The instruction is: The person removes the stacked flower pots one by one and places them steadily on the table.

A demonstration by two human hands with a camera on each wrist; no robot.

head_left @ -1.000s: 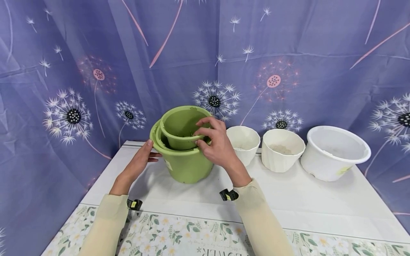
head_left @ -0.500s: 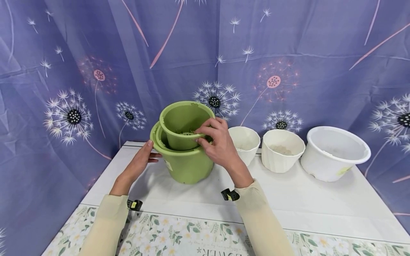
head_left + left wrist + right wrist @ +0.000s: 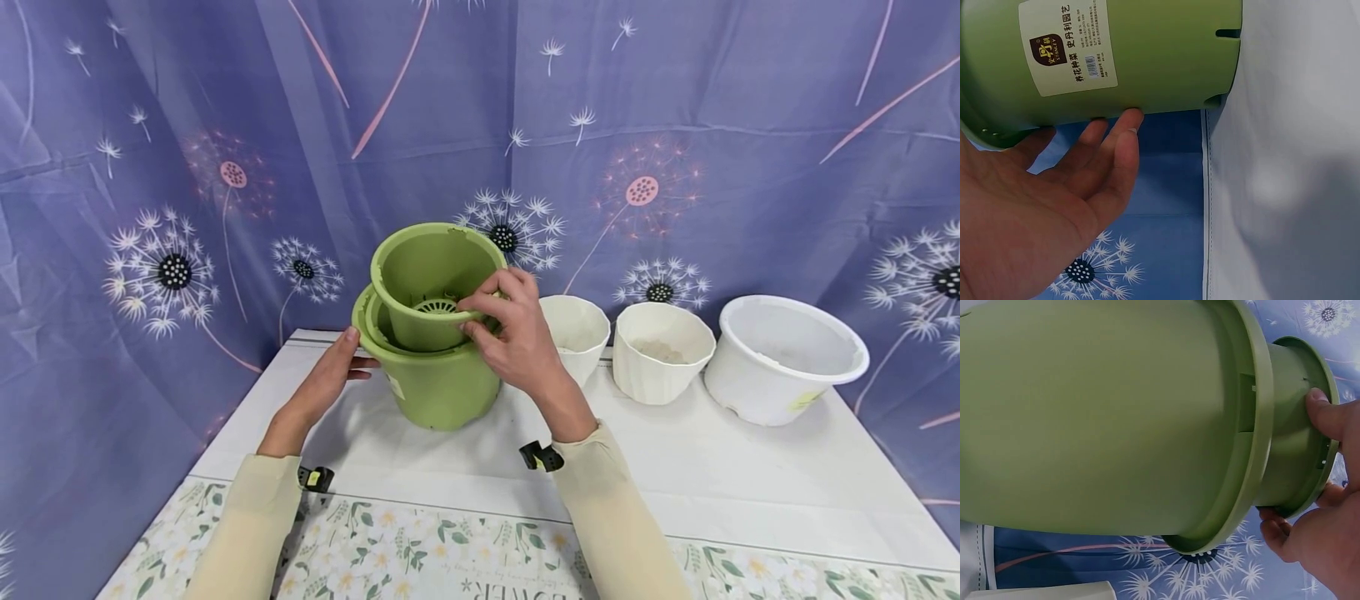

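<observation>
Our right hand [image 3: 513, 332] pinches the smaller green pot [image 3: 408, 277] by the right of its rim, fingers clamped there; our left hand [image 3: 330, 372] rests loosely extended against the left of the larger green pot [image 3: 446, 392]. The smaller pot tilts toward us, its lower part inside the larger one—dark bits lie by its slotted base [image 3: 435, 307]. To the right stand two faceted white pots [image 3: 648, 375], pale material in them, and a round white pot [image 3: 742, 383]. White cloth [image 3: 720, 475] covers the table, floral along the near edge—a purple dandelion curtain [image 3: 412, 183] hangs beyond.
</observation>
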